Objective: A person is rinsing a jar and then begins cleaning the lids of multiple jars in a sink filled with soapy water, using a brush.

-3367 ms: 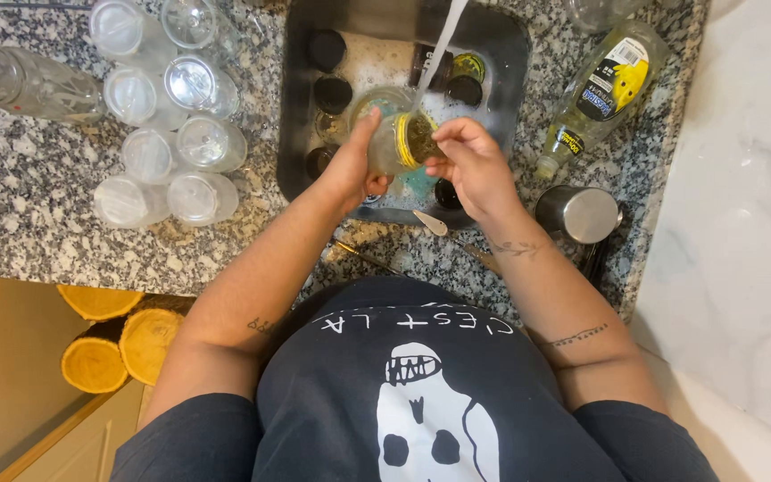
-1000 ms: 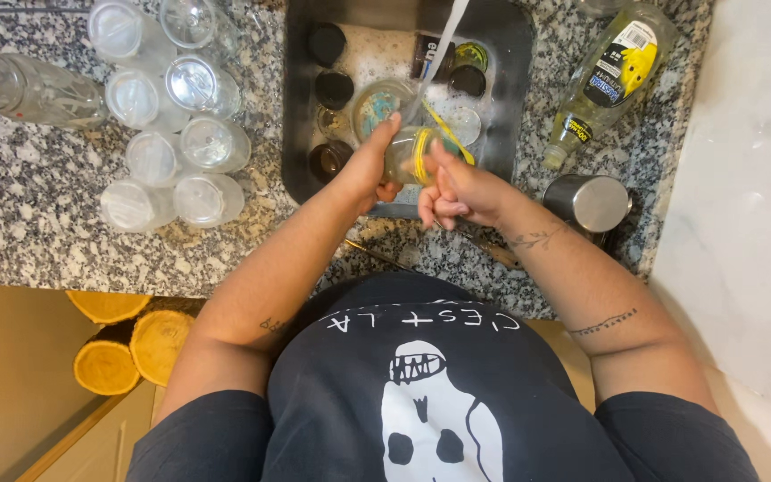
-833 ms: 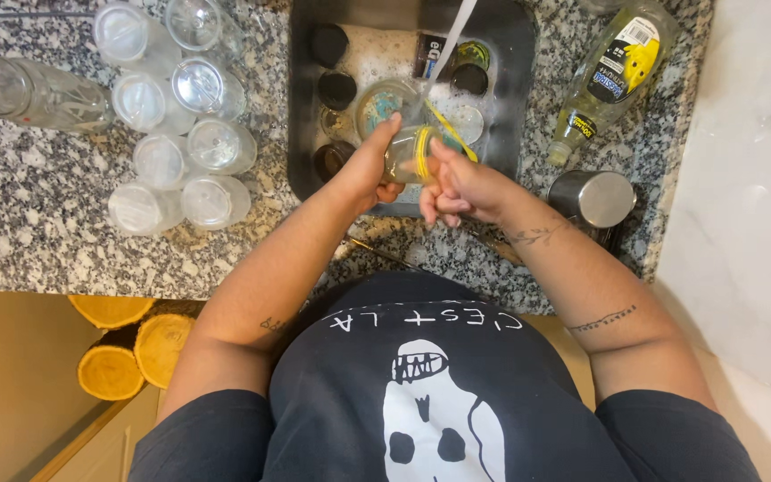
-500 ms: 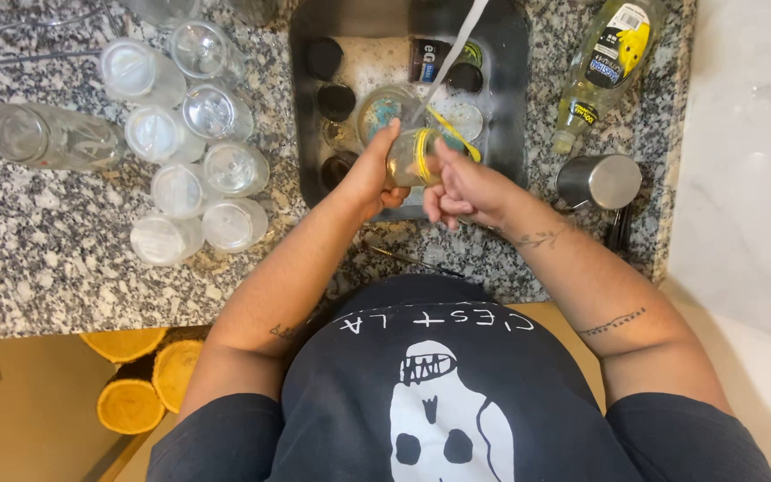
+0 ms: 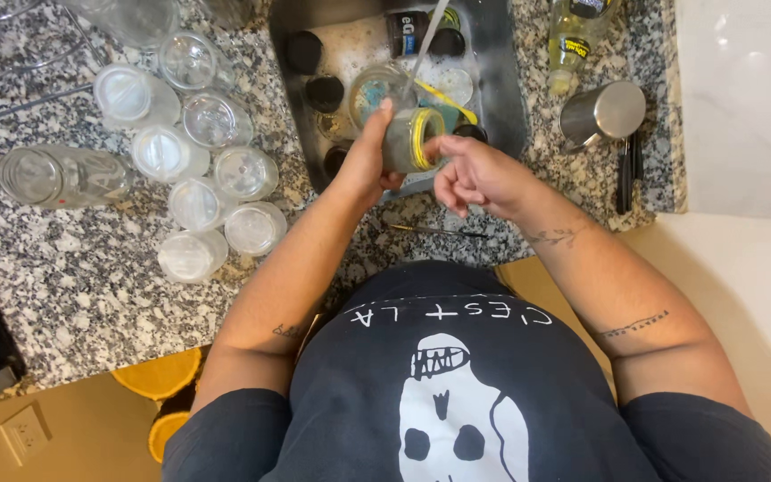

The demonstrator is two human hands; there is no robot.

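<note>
Over the sink [image 5: 493, 89]: small glass jar [image 5: 401, 140], under running water.
Left hand [image 5: 366, 161]: clamped around jar's body.
Right hand [image 5: 475, 174]: fingers curled at its mouth, seemingly scrubbing.
Handling: wet, slippery, breakable; grip the sides.
</note>
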